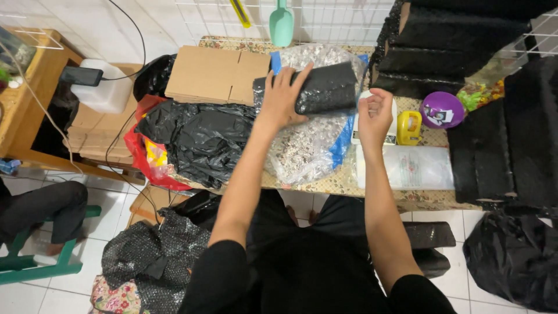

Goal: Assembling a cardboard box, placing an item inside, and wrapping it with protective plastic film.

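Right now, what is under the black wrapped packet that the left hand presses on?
The black packet under the left hand lies on a clear plastic bag of pale, speckled loose material. A blue edge shows beside it. What lies directly beneath the packet is covered.

A black wrapped parcel [322, 88] lay across a clear plastic bag of pale granules [305, 148] at the worktop's middle. Flattened brown cardboard boxes [216, 74] lay just to its left, beside crumpled black bags [195, 136]. To the right lay a flat clear pouch with faint print [418, 167].
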